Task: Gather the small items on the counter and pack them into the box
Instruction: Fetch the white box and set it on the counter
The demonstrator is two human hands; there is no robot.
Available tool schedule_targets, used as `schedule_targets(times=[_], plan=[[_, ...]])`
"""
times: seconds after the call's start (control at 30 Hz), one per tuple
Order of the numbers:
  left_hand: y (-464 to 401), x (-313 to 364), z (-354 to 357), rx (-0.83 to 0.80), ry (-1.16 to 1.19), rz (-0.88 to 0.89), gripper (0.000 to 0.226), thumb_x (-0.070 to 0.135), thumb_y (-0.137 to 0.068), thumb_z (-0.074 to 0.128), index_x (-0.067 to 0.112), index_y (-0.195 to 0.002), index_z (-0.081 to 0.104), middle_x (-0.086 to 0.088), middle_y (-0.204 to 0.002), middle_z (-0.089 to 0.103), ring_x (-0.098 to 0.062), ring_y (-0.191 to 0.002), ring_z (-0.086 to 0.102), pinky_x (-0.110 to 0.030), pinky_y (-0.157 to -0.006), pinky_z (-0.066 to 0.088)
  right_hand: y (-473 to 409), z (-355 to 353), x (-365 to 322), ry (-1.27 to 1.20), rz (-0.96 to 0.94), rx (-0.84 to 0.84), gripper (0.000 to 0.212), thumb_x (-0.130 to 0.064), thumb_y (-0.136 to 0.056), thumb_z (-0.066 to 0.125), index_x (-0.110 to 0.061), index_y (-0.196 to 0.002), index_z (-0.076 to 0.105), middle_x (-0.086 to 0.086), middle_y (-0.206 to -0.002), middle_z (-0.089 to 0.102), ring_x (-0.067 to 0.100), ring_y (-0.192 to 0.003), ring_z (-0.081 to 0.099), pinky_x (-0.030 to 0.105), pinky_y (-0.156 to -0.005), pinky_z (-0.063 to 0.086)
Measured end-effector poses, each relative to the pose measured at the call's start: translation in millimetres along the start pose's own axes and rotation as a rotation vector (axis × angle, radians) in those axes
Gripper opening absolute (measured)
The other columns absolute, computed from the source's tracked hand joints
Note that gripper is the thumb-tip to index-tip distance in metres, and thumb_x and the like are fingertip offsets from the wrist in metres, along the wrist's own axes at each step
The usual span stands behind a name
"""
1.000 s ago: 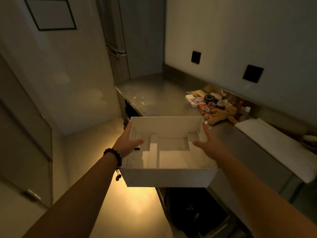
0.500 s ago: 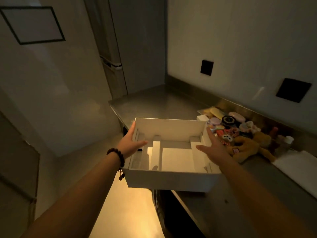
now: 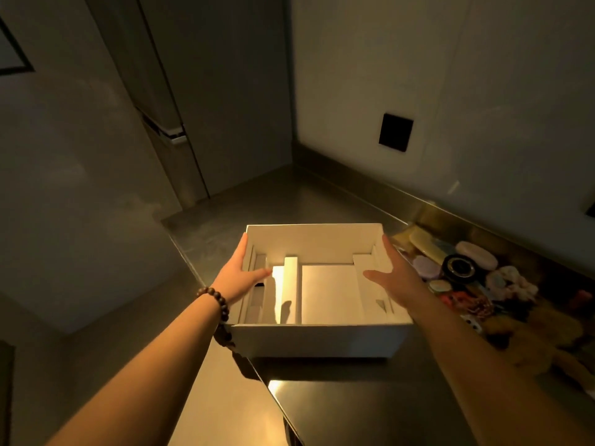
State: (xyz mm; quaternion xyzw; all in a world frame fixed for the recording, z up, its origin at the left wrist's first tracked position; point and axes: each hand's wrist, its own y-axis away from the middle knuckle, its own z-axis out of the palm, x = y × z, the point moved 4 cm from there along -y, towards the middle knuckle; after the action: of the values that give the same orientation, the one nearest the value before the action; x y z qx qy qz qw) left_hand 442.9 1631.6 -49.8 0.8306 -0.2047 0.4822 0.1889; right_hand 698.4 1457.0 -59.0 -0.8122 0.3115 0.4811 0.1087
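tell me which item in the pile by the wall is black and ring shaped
The black round ring-shaped item, in the pile's middle just right of the lilac soap-like piece. It alone is dark with a hollow centre; its neighbours are pale pastel lumps.

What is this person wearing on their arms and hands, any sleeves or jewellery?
Both forearms are bare, with no sleeves in view. The left hand has a bracelet of dark round beads at the wrist. The right hand shows no rings, watch or glove.
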Motion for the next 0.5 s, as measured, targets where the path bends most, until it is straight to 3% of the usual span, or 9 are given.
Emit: schedule_targets(times=[0.5], plan=[[-253.2,-1.4,-17.9,-0.285,-0.071,0.075,0.097,0.034,-0.08,0.07,0.043,-0.145,-0.001,0.003,-0.155,0.017,-0.025,-0.138,0.026,-0.05,-0.109,0.022,-141.0,41.0,-43.0,-0.03,0.197,0.21,0.086,-0.014,-0.088,0.063,-0.037,-0.149,0.008,0.002,-0.145,0.039,0.026,-0.136,0.034,0.051,-0.103,0.038]])
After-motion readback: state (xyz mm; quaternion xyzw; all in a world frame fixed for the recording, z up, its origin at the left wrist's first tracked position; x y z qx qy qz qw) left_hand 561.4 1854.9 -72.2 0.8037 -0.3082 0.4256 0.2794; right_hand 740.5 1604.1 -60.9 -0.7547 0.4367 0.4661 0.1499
